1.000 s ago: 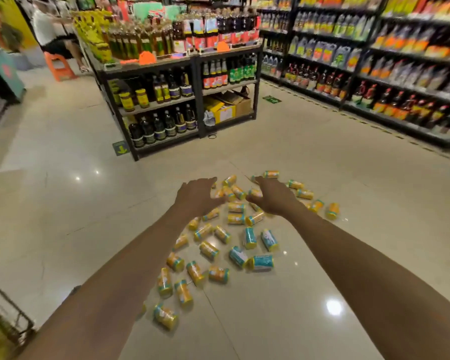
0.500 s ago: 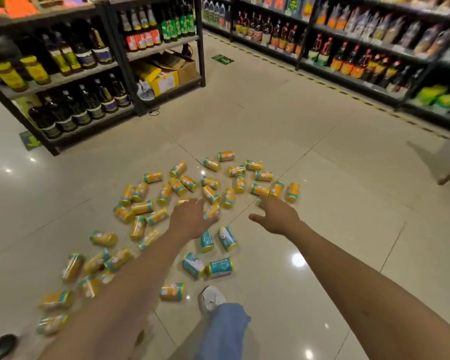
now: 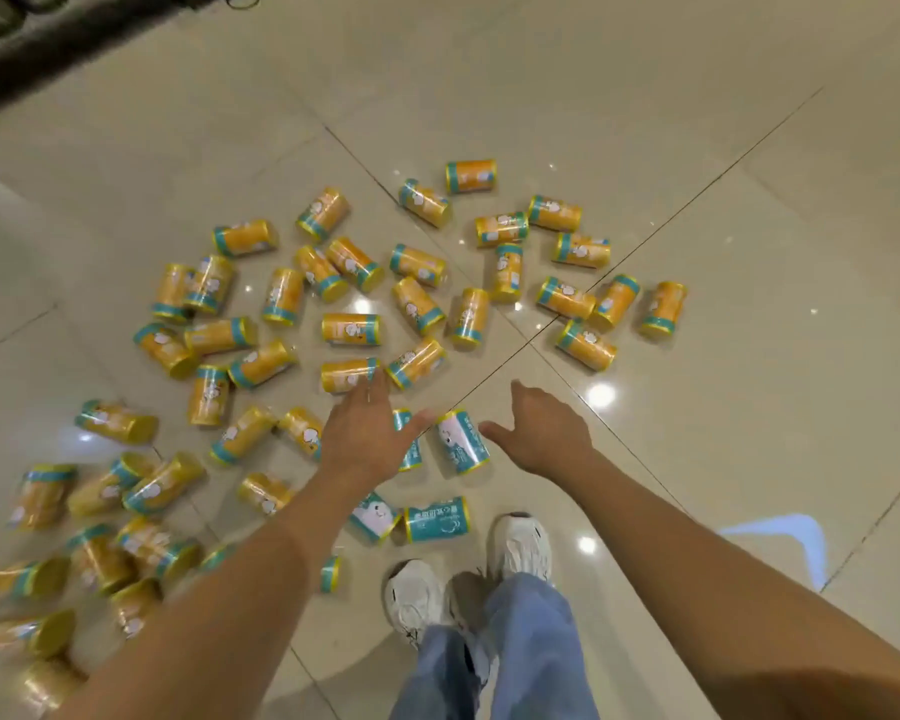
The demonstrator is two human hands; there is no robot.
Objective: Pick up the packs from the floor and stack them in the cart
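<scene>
nearest us, behind both grips, our jeans [image 3: 489, 662] and white shoes [image 3: 417, 595] now stand at the near edge of the spill. half a second ago only one shoe tip showed, so we have stepped up and bent our head down. two near teal packs [image 3: 437, 518] lie on their sides just behind the left grip's wrist, close to our toes.

the left grip [image 3: 365, 433] is wide, fingers straight and thumb out, holding nothing. it hangs over the middle of the spill, closer to the packs than it was. the right grip [image 3: 541, 433] is likewise wide and empty, its thumb turned toward the left one. between the two grips a teal pack [image 3: 461, 441] lies on its side; whether either thumb touches it we cannot tell. another teal one is half hidden under the left grip.

just past the left grip's fingertips lies a yellow pack [image 3: 346, 375]. beyond it and to its left the yellow packs [image 3: 417, 265] spread over the tiled floor [image 3: 723, 174], all lying down. farthest off, up and left of the left grip, only the dark foot of a shelf [image 3: 27, 59] is left of the shelves that filled the view before. the cart is out of view.

we judge the reach is turning into a first pick, likely the teal pack between the grips. nothing is stacked yet.
</scene>
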